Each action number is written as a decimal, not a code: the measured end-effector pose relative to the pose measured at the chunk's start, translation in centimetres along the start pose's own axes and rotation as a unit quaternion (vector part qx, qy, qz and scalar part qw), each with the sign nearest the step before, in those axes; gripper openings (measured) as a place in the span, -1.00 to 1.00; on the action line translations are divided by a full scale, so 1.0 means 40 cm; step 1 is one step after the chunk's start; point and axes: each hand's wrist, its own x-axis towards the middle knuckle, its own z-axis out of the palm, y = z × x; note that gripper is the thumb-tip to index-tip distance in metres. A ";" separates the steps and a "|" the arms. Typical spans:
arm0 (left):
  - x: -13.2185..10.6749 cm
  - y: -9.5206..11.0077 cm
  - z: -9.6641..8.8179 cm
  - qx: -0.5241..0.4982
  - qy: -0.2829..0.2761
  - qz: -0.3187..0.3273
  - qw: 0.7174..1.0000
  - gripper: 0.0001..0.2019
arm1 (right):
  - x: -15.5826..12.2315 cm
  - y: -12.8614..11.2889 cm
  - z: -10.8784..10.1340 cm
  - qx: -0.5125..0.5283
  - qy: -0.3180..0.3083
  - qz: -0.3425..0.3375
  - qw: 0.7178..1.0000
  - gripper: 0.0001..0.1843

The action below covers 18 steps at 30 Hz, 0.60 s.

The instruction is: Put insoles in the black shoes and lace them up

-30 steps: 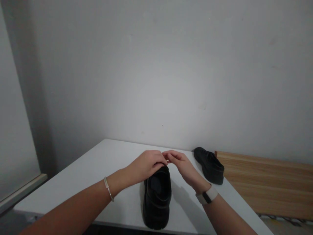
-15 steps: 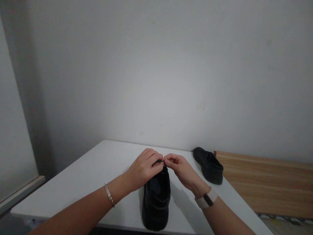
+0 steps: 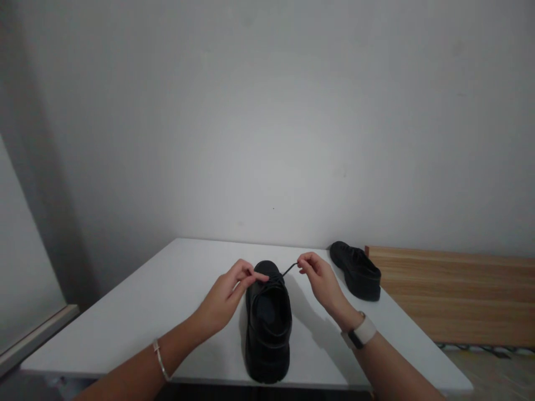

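A black lace-up shoe (image 3: 270, 334) stands on the white table, its heel toward me and its toe toward the wall. From its right side a black shoelace (image 3: 290, 269) stretches taut up to my right hand (image 3: 321, 278), which pinches the end between thumb and fingertips. My left hand (image 3: 228, 292) is at the left of the lacing, thumb and fingers drawn together and one fingertip over the laces. Whatever its fingers hold is too small to make out.
Another black shoe (image 3: 356, 271) rests at the table's back right corner. The white table (image 3: 167, 301) meets a grey wall (image 3: 267, 139) behind. Beyond the right edge is a wood-grain panel (image 3: 451, 295).
My hands have moved apart from where they met over the lacing. My right hand has drawn the shoelace out to the right; my left hand has shifted left, uncovering the toe.
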 end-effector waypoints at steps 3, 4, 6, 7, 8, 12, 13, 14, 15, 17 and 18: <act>0.070 0.026 0.047 -0.114 0.005 -0.023 0.993 -0.85 | -0.014 -0.071 0.009 0.006 -0.027 -0.057 0.998 -0.74; 0.091 0.030 0.059 -0.135 -0.005 -0.029 0.990 -0.84 | -0.018 -0.093 0.011 0.000 -0.038 -0.075 0.996 -0.76; 0.123 0.032 0.077 -0.155 -0.035 -0.044 0.986 -0.80 | -0.022 -0.126 0.018 -0.021 -0.047 -0.104 0.993 -0.80; 0.133 0.031 0.082 -0.159 -0.049 -0.050 0.985 -0.78 | -0.022 -0.137 0.022 -0.033 -0.045 -0.115 0.992 -0.83; 0.139 0.029 0.085 -0.162 -0.059 -0.054 0.984 -0.77 | -0.021 -0.144 0.027 -0.044 -0.039 -0.124 0.991 -0.84; 0.136 0.028 0.083 -0.163 -0.062 -0.056 0.983 -0.74 | -0.012 -0.148 0.049 -0.040 -0.025 -0.127 0.991 -0.88; 0.132 0.030 0.080 -0.154 -0.059 -0.055 0.985 -0.74 | -0.011 -0.148 0.054 -0.028 -0.029 -0.123 0.992 -0.89; 0.129 0.032 0.078 -0.142 -0.055 -0.054 0.987 -0.75 | -0.011 -0.148 0.057 -0.016 -0.035 -0.120 0.992 -0.89; 0.127 0.033 0.075 -0.130 -0.052 -0.053 0.989 -0.74 | -0.010 -0.148 0.060 -0.006 -0.041 -0.119 0.992 -0.89; 0.124 0.037 0.072 -0.110 -0.050 -0.049 0.991 -0.73 | -0.010 -0.148 0.062 0.013 -0.046 -0.130 0.990 -0.88; 0.125 0.038 0.071 -0.103 -0.050 -0.046 0.992 -0.73 | -0.010 -0.146 0.062 0.024 -0.046 -0.135 0.989 -0.88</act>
